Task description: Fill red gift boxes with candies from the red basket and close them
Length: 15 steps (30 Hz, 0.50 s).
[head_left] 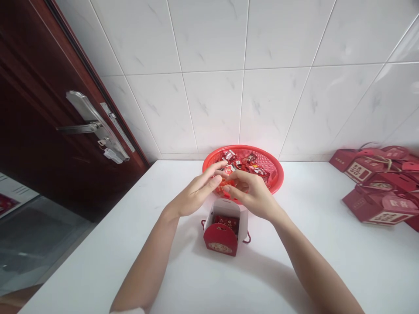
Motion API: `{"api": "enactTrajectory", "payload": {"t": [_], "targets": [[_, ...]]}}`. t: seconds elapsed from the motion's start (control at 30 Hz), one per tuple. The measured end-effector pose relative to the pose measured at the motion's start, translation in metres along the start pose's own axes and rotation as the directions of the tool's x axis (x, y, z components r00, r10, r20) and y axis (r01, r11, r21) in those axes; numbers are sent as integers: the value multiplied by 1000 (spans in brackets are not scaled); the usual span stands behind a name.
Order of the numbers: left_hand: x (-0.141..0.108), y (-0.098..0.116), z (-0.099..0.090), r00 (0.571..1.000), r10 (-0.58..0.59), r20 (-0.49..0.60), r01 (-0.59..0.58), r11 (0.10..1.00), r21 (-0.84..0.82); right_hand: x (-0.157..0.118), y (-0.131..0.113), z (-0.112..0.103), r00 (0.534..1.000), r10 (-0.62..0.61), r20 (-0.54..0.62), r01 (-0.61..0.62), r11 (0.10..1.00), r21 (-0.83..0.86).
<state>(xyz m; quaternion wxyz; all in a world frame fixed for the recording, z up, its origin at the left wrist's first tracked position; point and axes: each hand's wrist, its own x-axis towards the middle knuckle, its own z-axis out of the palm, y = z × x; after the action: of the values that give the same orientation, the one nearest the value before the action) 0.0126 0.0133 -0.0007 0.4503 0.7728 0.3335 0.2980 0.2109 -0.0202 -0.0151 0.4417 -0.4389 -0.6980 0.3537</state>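
A small red gift box (220, 244) stands on the white table with its top flaps up, red wrapped sweets (229, 223) inside and a dark red cord at each side. Behind it lies a red mesh basket (277, 174) holding wrapped sweets (260, 171). My left hand (198, 192) is over the basket's front left edge, fingers apart and nothing visible in it. Facing it, my right hand (252, 192) hovers over the front of the basket, fingers curved and apart, with no item seen in its grasp.
Several closed red gift boxes (379, 205) are heaped at the right of the white table (157, 279). A tiled wall (212, 104) rises behind the table. On the left is a dark red door (39, 87) with a metal handle (80, 127) and keys.
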Motion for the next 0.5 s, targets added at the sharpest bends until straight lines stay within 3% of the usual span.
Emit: {"api": "enactTrajectory", "payload": {"t": [0.1,0.3,0.5], "targets": [[2,-2,-6,1000,8,-19,-7,999,34,1,1,-8,999,4,-47,-4,1000,14],[5,0,-1,980,123,-154,-117,992,44,1,-2,-14,999,-29,-13,31,986,166],[5,4,13,900,308,-307,-321,947,8,3,-2,-13,996,-75,-55,91,898,430]]}}
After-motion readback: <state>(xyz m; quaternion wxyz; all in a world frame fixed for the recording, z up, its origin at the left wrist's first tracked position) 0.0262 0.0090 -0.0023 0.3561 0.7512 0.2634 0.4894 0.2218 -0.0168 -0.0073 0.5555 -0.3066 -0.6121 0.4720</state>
